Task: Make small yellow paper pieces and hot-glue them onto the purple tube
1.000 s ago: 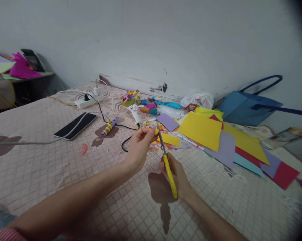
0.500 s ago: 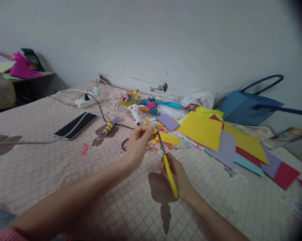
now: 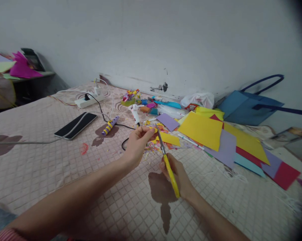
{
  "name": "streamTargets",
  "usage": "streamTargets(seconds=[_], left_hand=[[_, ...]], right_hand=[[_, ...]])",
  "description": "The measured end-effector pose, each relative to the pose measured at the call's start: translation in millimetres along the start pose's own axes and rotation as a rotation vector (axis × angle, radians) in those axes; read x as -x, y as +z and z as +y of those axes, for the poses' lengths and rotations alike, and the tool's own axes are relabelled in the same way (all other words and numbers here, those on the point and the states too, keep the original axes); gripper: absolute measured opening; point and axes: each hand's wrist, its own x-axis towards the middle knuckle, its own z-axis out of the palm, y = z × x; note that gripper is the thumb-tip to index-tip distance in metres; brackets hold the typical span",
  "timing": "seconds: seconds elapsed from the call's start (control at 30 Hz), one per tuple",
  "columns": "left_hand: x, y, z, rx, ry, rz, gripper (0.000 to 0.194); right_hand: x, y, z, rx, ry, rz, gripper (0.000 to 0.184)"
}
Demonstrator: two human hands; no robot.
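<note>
My right hand (image 3: 177, 175) grips yellow-handled scissors (image 3: 167, 160), blades pointing up and away toward my left hand. My left hand (image 3: 138, 142) pinches a small yellow paper piece (image 3: 155, 131) at the blade tips. Just beyond lies a yellow paper strip (image 3: 169, 139) on a litter of coloured paper scraps (image 3: 152, 147). Both hands hover above a pink checked bedcover (image 3: 53, 170).
Coloured paper sheets (image 3: 216, 134) spread to the right, a blue bag (image 3: 248, 105) behind them. A white glue gun (image 3: 134, 113) with black cord, a purple-yellow roll (image 3: 109, 126), a phone (image 3: 75, 125), a power strip (image 3: 88, 100) and craft bits (image 3: 131, 97) lie to the left and back.
Hardly anything differs: my left hand has shifted slightly with the yellow piece, and the scissors have stayed at the paper.
</note>
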Motion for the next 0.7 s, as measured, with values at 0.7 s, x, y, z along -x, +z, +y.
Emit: streamTargets(seconds=[0.7], left_hand=[[-6.3, -4.5, 9.2, -0.003, -0.077, -0.058, 0.019]], right_hand=[[0.3, -5.2, 17.8, -0.088, -0.061, -0.179, 0.044]])
